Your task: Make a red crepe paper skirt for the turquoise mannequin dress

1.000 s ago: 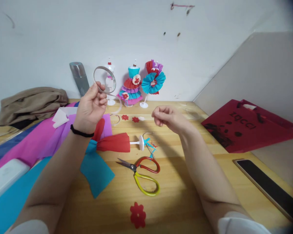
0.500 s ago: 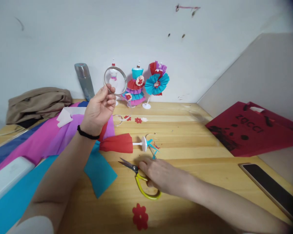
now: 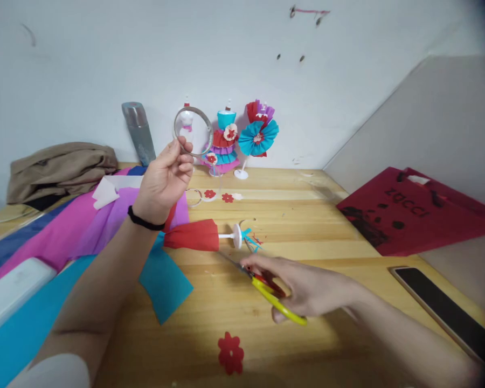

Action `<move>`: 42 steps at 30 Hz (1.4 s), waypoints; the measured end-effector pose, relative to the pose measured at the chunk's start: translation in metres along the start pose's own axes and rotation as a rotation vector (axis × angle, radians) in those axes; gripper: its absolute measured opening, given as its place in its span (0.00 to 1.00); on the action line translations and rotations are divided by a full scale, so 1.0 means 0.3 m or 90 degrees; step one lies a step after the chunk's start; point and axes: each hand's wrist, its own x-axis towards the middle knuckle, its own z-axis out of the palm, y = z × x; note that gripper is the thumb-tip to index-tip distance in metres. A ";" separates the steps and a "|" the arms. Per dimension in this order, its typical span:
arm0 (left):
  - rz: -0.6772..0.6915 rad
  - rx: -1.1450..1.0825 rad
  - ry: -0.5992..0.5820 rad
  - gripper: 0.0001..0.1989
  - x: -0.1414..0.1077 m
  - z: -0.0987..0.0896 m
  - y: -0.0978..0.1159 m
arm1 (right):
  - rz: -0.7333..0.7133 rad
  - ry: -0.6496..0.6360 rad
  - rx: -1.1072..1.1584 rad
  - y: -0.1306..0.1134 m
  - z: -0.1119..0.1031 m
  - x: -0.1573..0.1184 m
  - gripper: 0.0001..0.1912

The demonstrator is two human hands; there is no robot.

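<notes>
My left hand (image 3: 167, 178) is raised, its fingers pinching a roll of clear tape (image 3: 176, 132) with a short strip hanging from it. Low over the table, my right hand (image 3: 303, 283) grips yellow-handled scissors (image 3: 278, 306), blades pointing left and slightly blurred. Beyond the blades lies a small mannequin stand in a red skirt (image 3: 194, 235), its white base (image 3: 237, 236) toward the right; its upper part is hidden by my left arm. Blue and red scraps (image 3: 250, 240) lie by that base. Nearest me is a red paper flower (image 3: 230, 353).
Several small dressed mannequins, one in a tiered dress (image 3: 225, 140), stand by the wall. Pink and purple crepe paper (image 3: 64, 231), a blue piece (image 3: 167, 285), a bottle (image 3: 138, 132) and brown cloth (image 3: 64, 170) occupy the left. A red bag (image 3: 420, 215) and phone (image 3: 440, 307) lie right.
My right hand has lifted the scissors off the table and moved right, turning them. The left hand keeps the tape roll raised in nearly the same place.
</notes>
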 end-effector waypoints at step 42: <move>-0.023 0.177 -0.272 0.16 -0.098 0.034 -0.143 | -0.066 0.467 0.617 -0.080 0.041 0.097 0.28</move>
